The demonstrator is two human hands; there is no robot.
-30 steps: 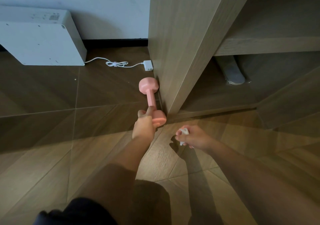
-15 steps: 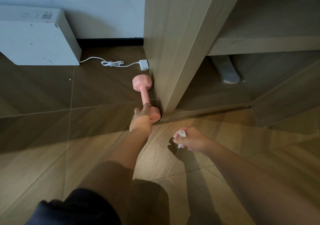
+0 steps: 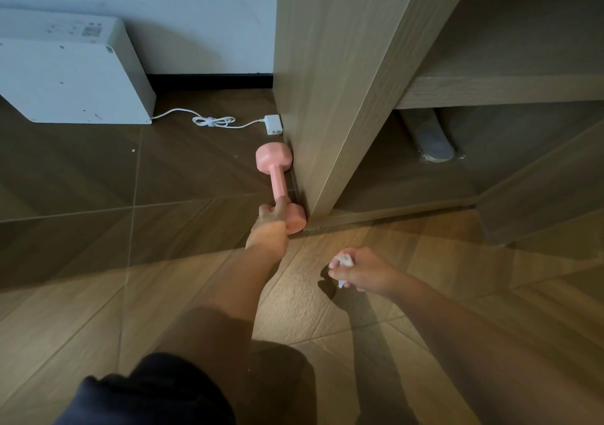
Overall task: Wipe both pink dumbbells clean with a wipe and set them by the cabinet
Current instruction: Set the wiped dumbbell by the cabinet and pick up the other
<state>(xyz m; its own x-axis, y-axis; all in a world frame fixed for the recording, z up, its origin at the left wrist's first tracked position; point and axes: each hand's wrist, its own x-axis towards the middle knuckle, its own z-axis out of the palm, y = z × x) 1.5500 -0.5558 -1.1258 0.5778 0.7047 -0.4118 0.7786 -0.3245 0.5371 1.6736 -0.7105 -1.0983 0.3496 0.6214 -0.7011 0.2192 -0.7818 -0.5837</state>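
White charger cable (image 3: 212, 122) near pink dumbbell (image 3: 277, 176)

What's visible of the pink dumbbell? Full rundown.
The pink dumbbell is one piece, matte, rubbery or plastic-looking: two chunky heads joined by a slim round handle. It lies flat on the wood-look floor, running alongside the cabinet side panel, both heads at or against it. The left hand grips the handle by the near head, partly hiding it.
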